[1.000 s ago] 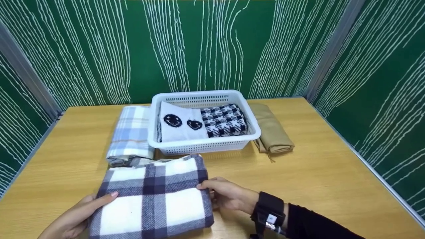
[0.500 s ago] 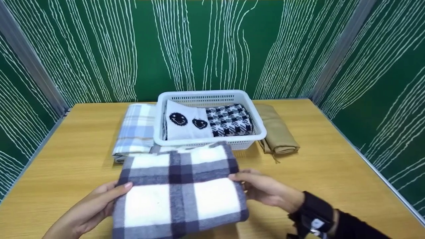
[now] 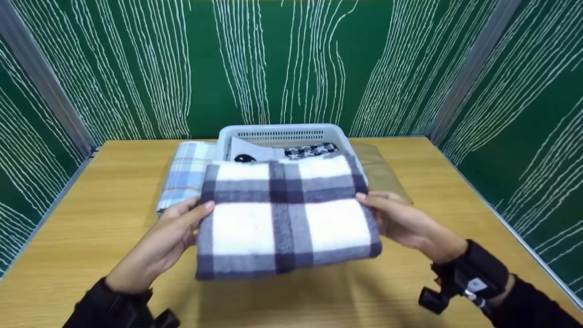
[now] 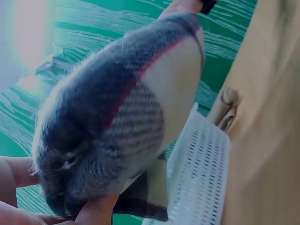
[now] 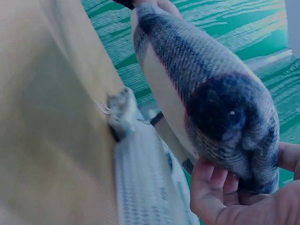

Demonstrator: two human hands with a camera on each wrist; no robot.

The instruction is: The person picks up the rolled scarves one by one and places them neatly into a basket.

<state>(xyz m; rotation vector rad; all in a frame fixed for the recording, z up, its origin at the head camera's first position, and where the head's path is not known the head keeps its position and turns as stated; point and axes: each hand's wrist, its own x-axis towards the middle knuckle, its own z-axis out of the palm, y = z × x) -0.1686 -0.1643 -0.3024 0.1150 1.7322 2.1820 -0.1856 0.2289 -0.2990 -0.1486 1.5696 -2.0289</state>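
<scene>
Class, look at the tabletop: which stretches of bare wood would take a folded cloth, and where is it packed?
Bare wood lies along the table left of the blue checked cloth, right of the tan cloth, and near the front edge. Around the white basket it is crowded: cloths flank both sides, and the plaid blanket is held before it.

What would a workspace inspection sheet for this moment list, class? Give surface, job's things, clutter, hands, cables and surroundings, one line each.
Surface: wooden table, bare at the front.
Job's things: folded plaid blanket held above the table, just before the white basket, which holds folded cloths.
Clutter: blue checked cloth left of the basket, tan cloth right of it.
Hands: left hand and right hand each grip one blanket end.
Cables: nothing seen.
Surroundings: green walls with white lines.
</scene>
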